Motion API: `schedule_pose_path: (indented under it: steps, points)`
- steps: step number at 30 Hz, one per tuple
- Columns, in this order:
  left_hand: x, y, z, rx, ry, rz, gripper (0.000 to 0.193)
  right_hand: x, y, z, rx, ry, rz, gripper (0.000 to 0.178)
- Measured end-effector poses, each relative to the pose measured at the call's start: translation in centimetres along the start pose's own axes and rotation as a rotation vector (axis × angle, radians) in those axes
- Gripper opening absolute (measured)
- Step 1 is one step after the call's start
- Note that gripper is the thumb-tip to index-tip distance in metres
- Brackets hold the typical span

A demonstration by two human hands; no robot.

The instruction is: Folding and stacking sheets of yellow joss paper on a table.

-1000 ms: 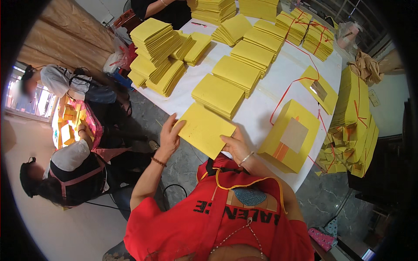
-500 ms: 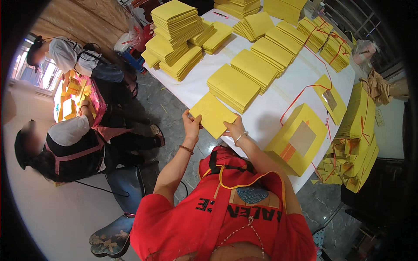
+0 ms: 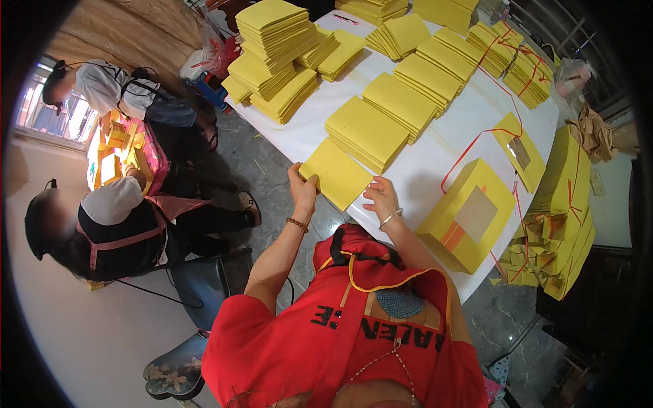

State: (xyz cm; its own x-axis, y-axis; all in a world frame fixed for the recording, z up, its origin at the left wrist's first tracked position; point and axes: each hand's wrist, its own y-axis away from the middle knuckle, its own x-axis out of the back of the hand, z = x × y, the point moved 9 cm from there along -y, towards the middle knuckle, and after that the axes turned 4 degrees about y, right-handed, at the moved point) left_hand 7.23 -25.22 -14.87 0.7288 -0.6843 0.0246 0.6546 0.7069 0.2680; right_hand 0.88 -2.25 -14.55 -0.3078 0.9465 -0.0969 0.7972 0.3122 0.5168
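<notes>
A flat piece of folded yellow card (image 3: 335, 173) lies tilted at the near edge of the table, its far side close against the nearest stack of the same yellow cards (image 3: 367, 134). My left hand (image 3: 303, 187) pinches it by its left corner, thumb on top. At the opposite corner is my right hand (image 3: 383, 198), its fingers spread apart. The index fingertip is close to the card's edge; whether it touches I cannot tell. To the right stands a yellow box with a pale window panel (image 3: 471, 216).
More yellow stacks run across the white table (image 3: 449, 139), with a tall pile (image 3: 272, 37) at the far left. A red string (image 3: 464, 151) lies near a windowed yellow piece (image 3: 519, 153). Tied yellow bundles (image 3: 561, 204) stand beyond the right edge. Two people work at a small table at left.
My right hand has loosened its hold on the card's right corner and moved slightly right, its fingers spreading. My left hand still holds the card, now nearer the stack.
</notes>
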Motion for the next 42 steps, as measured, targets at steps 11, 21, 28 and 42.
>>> schedule_pose_path:
  steps: [11, 21, 28, 42]
  points:
    - [0.8, 2.8, 4.6, -0.459, -0.842, 0.24, 0.057, 1.2, -0.5, -0.2, 0.324, 0.349, 0.078, 0.034]
    - [-7.4, 2.7, 5.0, -0.879, -1.267, -0.215, 0.051, -0.7, 1.4, -3.3, 0.455, 0.501, 0.045, 0.029]
    - [-7.9, 2.0, 3.7, -0.888, -1.388, -0.24, 0.054, 2.5, -0.7, -1.1, 0.114, 0.039, 0.096, 0.019]
    - [-5.1, -3.5, 6.6, 0.174, 0.284, -0.186, 0.05, 8.2, -3.5, -5.0, 0.09, -0.226, 0.322, 0.062]
